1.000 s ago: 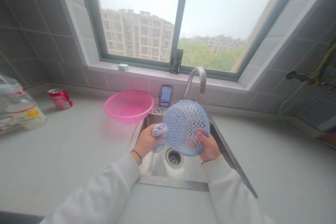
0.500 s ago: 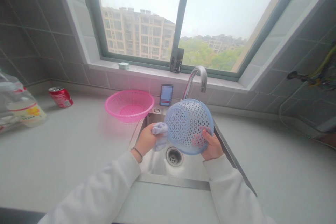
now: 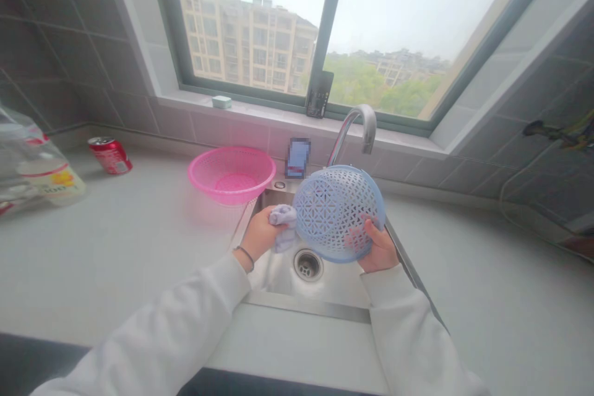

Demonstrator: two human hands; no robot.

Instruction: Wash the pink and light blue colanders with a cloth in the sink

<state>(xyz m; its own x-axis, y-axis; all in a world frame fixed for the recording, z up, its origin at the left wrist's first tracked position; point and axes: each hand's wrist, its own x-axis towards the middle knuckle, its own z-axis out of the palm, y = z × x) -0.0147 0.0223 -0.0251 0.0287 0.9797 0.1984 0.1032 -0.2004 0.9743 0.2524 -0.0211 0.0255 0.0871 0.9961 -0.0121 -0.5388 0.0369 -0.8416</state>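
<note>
Over the sink I hold a blue plastic colander tilted on its side, its perforated base turned to the left. My right hand grips its rim at the lower right, thumb outside and fingers showing through the holes from within. A bunched pale cloth is pinched in my left hand, close beside the colander's base; whether the cloth touches it I cannot tell. Below them the round drain is visible in the steel basin.
A pink colander stands left of the sink. Behind the basin are a curved faucet and a propped phone. Further left are a red can and a plastic bottle. A small pale green box sits on the windowsill.
The view has shifted slightly, so everything appears a little higher. Both hands keep their holds on the cloth and the blue colander, with hardly any movement between them.
</note>
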